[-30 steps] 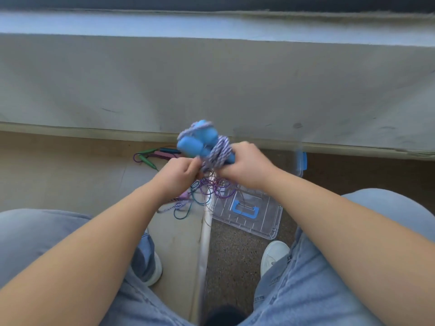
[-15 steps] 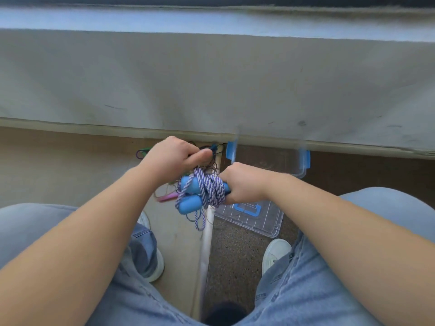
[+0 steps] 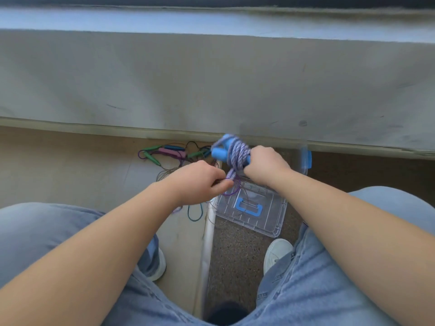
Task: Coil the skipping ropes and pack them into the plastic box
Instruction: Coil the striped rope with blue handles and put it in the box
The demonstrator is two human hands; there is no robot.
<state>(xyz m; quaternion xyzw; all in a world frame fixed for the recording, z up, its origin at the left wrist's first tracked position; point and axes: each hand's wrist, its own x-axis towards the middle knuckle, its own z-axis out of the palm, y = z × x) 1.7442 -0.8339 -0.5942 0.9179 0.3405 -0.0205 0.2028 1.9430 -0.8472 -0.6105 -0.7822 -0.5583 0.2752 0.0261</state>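
Partly done: one rope wound round blue handles, clamped in right hand; tail pinched by left hand. Other ropes left uncoiled on floor; box contents unclear.

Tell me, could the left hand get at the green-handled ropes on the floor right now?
Probably not at once. Nothing lies between the left hand and the green-handled ropes, but it pinches the tail of the purple-white rope whose blue handles the right hand grips, so it must let go first.

The right grip was curled round the skipping rope; the left grip, just below it, pinched its loose end.
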